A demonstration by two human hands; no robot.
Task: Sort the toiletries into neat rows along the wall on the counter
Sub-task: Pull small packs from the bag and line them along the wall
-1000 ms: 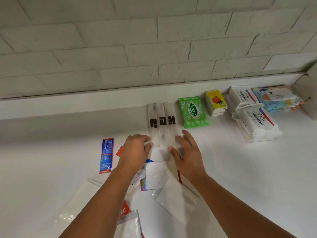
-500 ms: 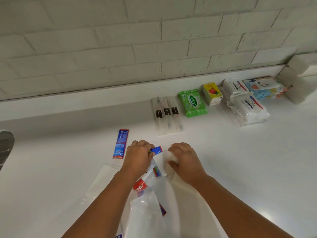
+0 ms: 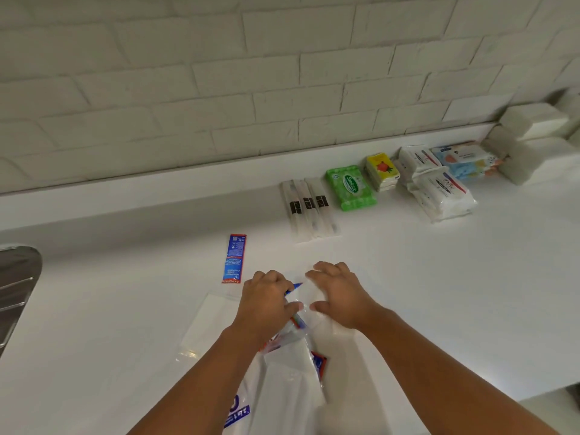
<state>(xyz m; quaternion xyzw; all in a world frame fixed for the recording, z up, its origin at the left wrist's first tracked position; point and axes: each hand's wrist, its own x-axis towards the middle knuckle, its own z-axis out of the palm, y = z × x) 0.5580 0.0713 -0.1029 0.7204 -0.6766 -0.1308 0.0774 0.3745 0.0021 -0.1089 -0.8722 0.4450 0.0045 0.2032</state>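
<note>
**White counter half in order, both hands down in the loose heap**

White brick wall (image 3: 282, 89) backs the counter (image 3: 439, 293). The sorted goods sit close against its ledge, so the row runs straight. Three toothbrush packets (image 3: 309, 208) lie side by side, then a green wipes pack (image 3: 351, 187) and a yellow tissue pack (image 3: 381, 171). Beyond them are white wipes packs (image 3: 442, 193) and a blue pack (image 3: 464, 158) nearest the corner. Like lies beside like, which looks to be the rule of the sorting.

A toothpaste box (image 3: 234, 258) lies alone, pointing lengthways toward the wall and well apart from the row. It was probably set there to begin a new group left of the toothbrushes.

Nearer the person is the unsorted heap (image 3: 292, 350) of clear wrappers and red-and-blue packets lying across one another. The left hand (image 3: 266, 302) has its fingers (image 3: 273, 279) curled round a blue-tipped packet (image 3: 295, 286), whose end pokes out past the knuckles. The right hand (image 3: 340, 293) arches over a clear wrapper (image 3: 309, 293), its thumb drawn in toward the left thumb. Whether it pinches the film or only steadies it I cannot tell. With the hands this close, one likely holds the wrapper while the other draws the packet free. A flat clear bag (image 3: 204, 321) lies to the left.
</note>
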